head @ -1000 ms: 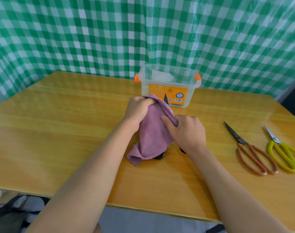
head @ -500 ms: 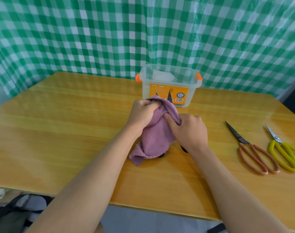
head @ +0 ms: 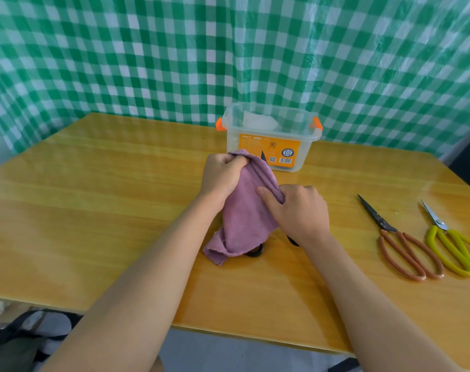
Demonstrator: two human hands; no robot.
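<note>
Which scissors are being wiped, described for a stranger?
On the wooden table, before the clear box, the left hand and right hand hold a purple cloth. The scissors are wrapped inside it, only a dark tip and black handle loops showing; the brown-handled pair and yellow-handled pair to the right lie bare.

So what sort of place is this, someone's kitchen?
Probably a makeshift work corner, not a kitchen: a plain wooden table, a green checked plastic sheet hung as a backdrop, and red-handled scissors and yellow-handled scissors laid out near a clear storage box.
</note>
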